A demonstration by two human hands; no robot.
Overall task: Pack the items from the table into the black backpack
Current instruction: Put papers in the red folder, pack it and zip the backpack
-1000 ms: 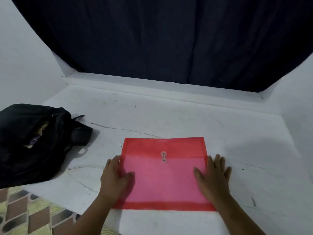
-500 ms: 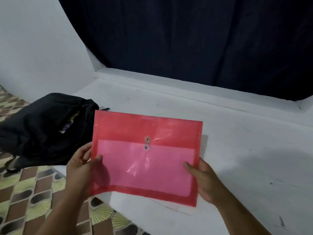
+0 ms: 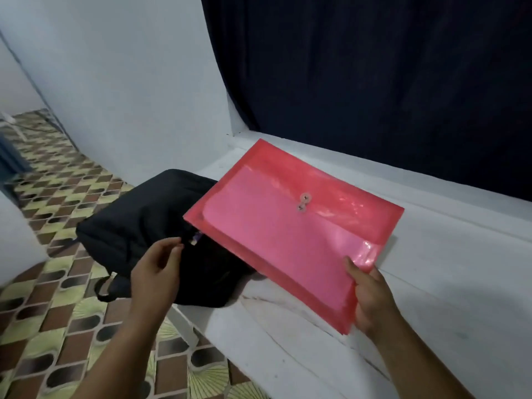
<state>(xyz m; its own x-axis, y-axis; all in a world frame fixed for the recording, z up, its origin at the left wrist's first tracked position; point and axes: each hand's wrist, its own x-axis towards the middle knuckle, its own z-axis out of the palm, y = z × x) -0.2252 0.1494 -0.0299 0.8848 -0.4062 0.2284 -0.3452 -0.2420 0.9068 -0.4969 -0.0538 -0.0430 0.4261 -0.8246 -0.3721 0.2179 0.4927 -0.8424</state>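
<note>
A red see-through document envelope (image 3: 290, 228) with a string-and-button clasp hangs tilted in the air, its left corner over the black backpack (image 3: 138, 223). My right hand (image 3: 371, 295) grips the envelope's lower right corner. My left hand (image 3: 157, 269) has let go of it and touches the edge of the backpack's opening, fingers pinched on the fabric. The backpack lies on the left end of the white table (image 3: 431, 298), partly overhanging the edge. Something with purple print shows inside its mouth.
A dark curtain (image 3: 374, 82) hangs behind the table above a white ledge. A white wall stands at the left. Patterned floor tiles (image 3: 51, 298) lie below and left of the table edge.
The envelope went from flat on the table to lifted and swung left toward the backpack. My left hand released it and moved to the bag's opening. The view turned left.
</note>
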